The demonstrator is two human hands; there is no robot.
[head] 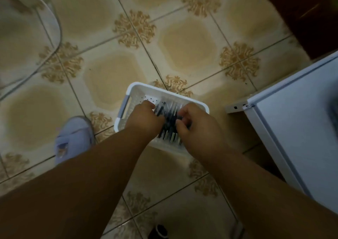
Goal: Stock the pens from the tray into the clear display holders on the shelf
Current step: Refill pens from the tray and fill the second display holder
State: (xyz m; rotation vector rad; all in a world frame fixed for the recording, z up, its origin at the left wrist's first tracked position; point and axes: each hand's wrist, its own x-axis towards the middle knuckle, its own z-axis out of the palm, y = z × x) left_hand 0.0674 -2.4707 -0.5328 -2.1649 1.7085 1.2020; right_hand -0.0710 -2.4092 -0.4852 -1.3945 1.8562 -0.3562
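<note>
Patterned tile floor (pixel 113 77), white tray (pixel 139 90); left hand (pixel 144 119), right hand (pixel 197 125) curled onto pens (pixel 169 117) inside

Dim, warm indoor light; the whole frame is soft with motion blur, and wide-angle distortion bends the edges.

Tray (pixel 140 89) was white with grey handle and perforated dot base. Pens (pixel 169 119) were dark navy/black with white ends. Floor tiles (pixel 113 74) were beige with tan floral medallions. Slipper (pixel 73 140) pale lavender. Cabinet (pixel 296 121) white.
</note>
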